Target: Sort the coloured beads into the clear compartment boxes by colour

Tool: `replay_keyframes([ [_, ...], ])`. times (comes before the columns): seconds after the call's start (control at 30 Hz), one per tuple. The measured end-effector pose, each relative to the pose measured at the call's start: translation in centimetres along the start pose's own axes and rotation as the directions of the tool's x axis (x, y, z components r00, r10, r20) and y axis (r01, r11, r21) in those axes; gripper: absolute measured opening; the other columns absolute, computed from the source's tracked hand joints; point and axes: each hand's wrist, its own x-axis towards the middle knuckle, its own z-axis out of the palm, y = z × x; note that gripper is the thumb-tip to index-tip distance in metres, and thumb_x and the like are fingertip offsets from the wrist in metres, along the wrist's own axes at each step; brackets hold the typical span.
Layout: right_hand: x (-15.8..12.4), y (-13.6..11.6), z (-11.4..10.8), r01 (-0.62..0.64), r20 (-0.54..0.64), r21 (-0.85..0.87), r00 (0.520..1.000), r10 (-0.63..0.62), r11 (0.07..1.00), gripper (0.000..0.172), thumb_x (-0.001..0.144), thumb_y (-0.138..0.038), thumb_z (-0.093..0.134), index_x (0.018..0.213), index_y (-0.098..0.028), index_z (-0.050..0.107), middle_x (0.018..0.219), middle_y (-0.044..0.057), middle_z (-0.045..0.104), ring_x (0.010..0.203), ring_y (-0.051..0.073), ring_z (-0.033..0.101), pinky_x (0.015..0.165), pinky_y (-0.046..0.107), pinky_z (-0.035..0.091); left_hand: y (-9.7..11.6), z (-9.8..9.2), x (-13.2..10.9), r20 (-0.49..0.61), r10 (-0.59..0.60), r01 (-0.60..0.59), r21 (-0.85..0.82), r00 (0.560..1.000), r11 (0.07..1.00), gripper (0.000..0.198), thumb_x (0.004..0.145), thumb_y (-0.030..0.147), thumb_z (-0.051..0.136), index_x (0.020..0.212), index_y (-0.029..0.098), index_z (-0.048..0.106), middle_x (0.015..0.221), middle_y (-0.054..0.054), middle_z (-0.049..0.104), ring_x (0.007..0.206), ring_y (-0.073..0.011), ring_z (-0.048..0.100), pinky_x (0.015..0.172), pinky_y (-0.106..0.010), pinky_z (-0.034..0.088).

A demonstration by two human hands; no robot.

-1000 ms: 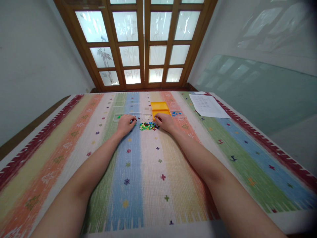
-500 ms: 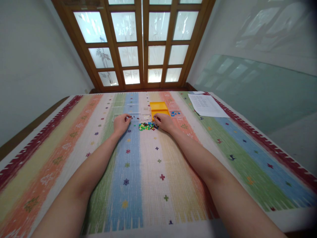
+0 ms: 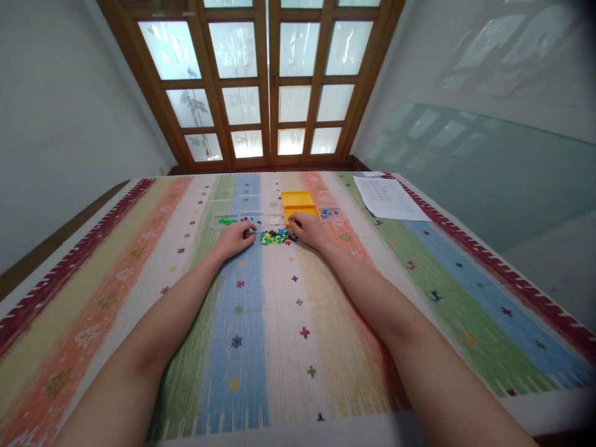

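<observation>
Just left of a heap of small multicoloured plastic pieces (image 3: pixel 275 237), my left hand (image 3: pixel 233 238) hovers low over the cloth. Its thumb and forefinger are bent and look slightly apart, with nothing visible between them. Behind it are clear boxes: one with green pieces (image 3: pixel 227 221), another with a few dark red pieces (image 3: pixel 251 220). My right hand (image 3: pixel 308 230) is at the right edge of the heap, in front of a yellow box (image 3: pixel 298 198). Its fingers are pinched together; whatever they may hold is too small to make out.
A clear box with blue pieces (image 3: pixel 329 213) lies right of the yellow box. Another clear compartment (image 3: pixel 274 220) sits behind the heap. A printed sheet (image 3: pixel 390 197) lies at the back right of the striped tablecloth (image 3: pixel 284 347). Glazed wooden doors (image 3: pixel 270 81) stand beyond.
My left hand has moved right and a little nearer, from the dark red pieces to the heap's left side, uncovering the green pieces. My right hand has hardly moved.
</observation>
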Motion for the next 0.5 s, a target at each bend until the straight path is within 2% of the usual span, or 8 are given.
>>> replay_keyframes([
  [0.13, 0.04, -0.05, -0.05, -0.002, -0.003, -0.005, 1.0, 0.002, 1.0, 0.015, 0.1, -0.027, 0.058, 0.093, -0.022, 0.071, 0.091, 0.005, 0.074, 0.082, 0.021, 0.063, 0.071, 0.028, 0.038, -0.57, -0.03, -0.01, 0.028, 0.0, -0.001, 0.04, 1.0, 0.999, 0.022, 0.09, 0.033, 0.06, 0.103, 0.024, 0.076, 0.084, -0.004, 0.07, 0.079, -0.0219, 0.063, 0.071, -0.033, 0.044],
  [0.3, 0.0, -0.28, -0.24, -0.008, 0.002, -0.009, 1.0, 0.008, 1.0, 0.015, 0.099, -0.027, 0.058, 0.093, -0.022, 0.071, 0.091, 0.005, 0.074, 0.081, 0.022, 0.062, 0.07, 0.028, 0.037, -0.92, 0.1, 0.07, 0.028, 0.007, -0.009, 0.052, 1.0, 0.999, 0.024, 0.094, 0.033, 0.057, 0.101, 0.024, 0.078, 0.095, -0.007, 0.074, 0.088, -0.024, 0.066, 0.078, -0.035, 0.047],
  [0.4, -0.03, -0.32, -0.27, -0.008, 0.002, -0.014, 1.0, 0.008, 1.0, 0.016, 0.099, -0.028, 0.058, 0.093, -0.022, 0.071, 0.09, 0.005, 0.073, 0.081, 0.021, 0.062, 0.07, 0.028, 0.037, -0.85, -0.02, 0.05, -0.021, -0.005, 0.006, 0.047, 1.0, 0.999, 0.023, 0.094, 0.033, 0.057, 0.101, 0.023, 0.077, 0.096, -0.006, 0.074, 0.088, -0.0236, 0.066, 0.079, -0.035, 0.047],
  [0.5, -0.04, -0.26, -0.22, 0.001, -0.007, -0.017, 1.0, -0.001, 1.0, 0.017, 0.1, -0.029, 0.058, 0.093, -0.022, 0.072, 0.091, 0.005, 0.074, 0.081, 0.021, 0.063, 0.07, 0.029, 0.038, -0.83, -0.33, 0.01, -0.137, -0.062, 0.066, 0.028, 0.989, 0.997, 0.023, 0.094, 0.032, 0.058, 0.103, 0.023, 0.077, 0.092, -0.006, 0.074, 0.084, -0.0225, 0.065, 0.078, -0.034, 0.046],
])
